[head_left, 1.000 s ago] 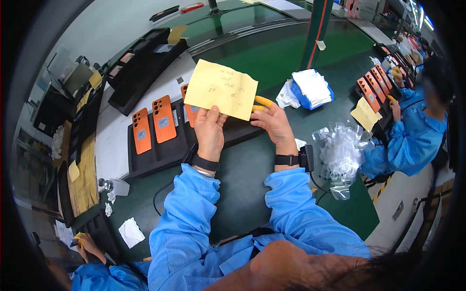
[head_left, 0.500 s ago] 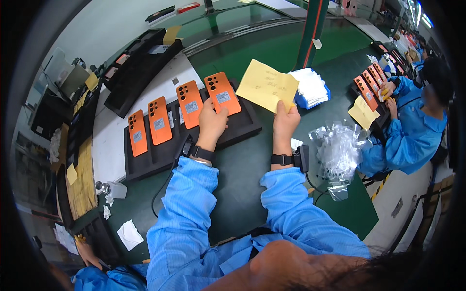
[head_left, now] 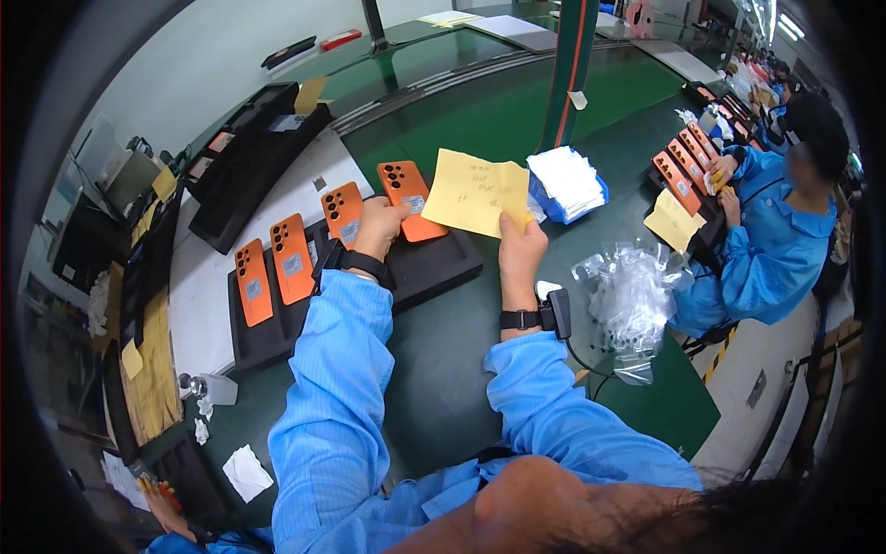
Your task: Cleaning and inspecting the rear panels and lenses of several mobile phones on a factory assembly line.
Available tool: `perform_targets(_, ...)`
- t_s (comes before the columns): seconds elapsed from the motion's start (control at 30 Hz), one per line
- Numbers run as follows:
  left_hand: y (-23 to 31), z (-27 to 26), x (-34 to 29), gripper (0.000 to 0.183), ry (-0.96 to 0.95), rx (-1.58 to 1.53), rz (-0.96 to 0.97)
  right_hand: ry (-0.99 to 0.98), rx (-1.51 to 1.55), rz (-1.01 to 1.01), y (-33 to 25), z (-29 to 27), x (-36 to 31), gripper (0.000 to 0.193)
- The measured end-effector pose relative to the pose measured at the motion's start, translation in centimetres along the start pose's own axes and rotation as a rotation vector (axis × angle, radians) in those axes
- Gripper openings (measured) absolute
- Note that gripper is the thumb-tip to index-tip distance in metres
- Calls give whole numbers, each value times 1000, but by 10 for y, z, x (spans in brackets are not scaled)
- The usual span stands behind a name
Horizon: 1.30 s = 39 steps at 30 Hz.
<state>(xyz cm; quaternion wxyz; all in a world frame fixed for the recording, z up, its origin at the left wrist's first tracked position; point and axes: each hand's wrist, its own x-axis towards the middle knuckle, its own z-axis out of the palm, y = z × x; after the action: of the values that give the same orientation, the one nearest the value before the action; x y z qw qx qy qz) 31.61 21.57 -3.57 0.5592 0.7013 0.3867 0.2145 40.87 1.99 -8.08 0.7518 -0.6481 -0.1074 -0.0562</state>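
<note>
My right hand (head_left: pixel 522 247) pinches the lower edge of a yellow sheet of paper (head_left: pixel 475 189) with handwriting on it, held up above the table. Several orange smartphones stand in a row in a black foam tray (head_left: pixel 434 268), their backs with camera rings and white labels toward me. My left hand (head_left: pixel 377 229) is closed between the two right-hand phones, with its thumb over the left edge of the rightmost phone (head_left: pixel 413 198). It covers the lower part of the neighbouring phone (head_left: pixel 341 210). What its fingers hold, if anything, is hidden.
Right of the paper sits a blue box of white wipes (head_left: pixel 565 180), with a heap of clear plastic film (head_left: pixel 632 300) nearer me. At left are a dispenser bottle (head_left: pixel 217 388) and black trays (head_left: pixel 254 175). A co-worker (head_left: pixel 775 240) handles similar phones at right.
The view has shifted slightly. My left hand has moved left and away from me, in between the two right-hand phones. My right hand still holds the yellow paper, now turned more upright.
</note>
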Motion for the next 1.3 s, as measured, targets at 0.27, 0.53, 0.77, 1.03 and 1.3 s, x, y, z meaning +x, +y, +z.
perform_targets(0.27,-10,-50,-9,22,129,-473,101,-63,0,-92,1,-1,0,24)
perform_targets(0.53,-32,-60,-4,21,-122,-416,131,-279,-52,1,2,1,0,27)
perform_targets(0.77,-51,-12,16,22,103,59,173,-305,-7,32,10,7,-1,33)
perform_targets(1.03,-58,-9,10,56,42,316,363,-182,222,11,46,13,8,49)
perform_targets(1.3,-17,-49,-101,28,155,649,629,-199,205,60,23,14,-4,59)
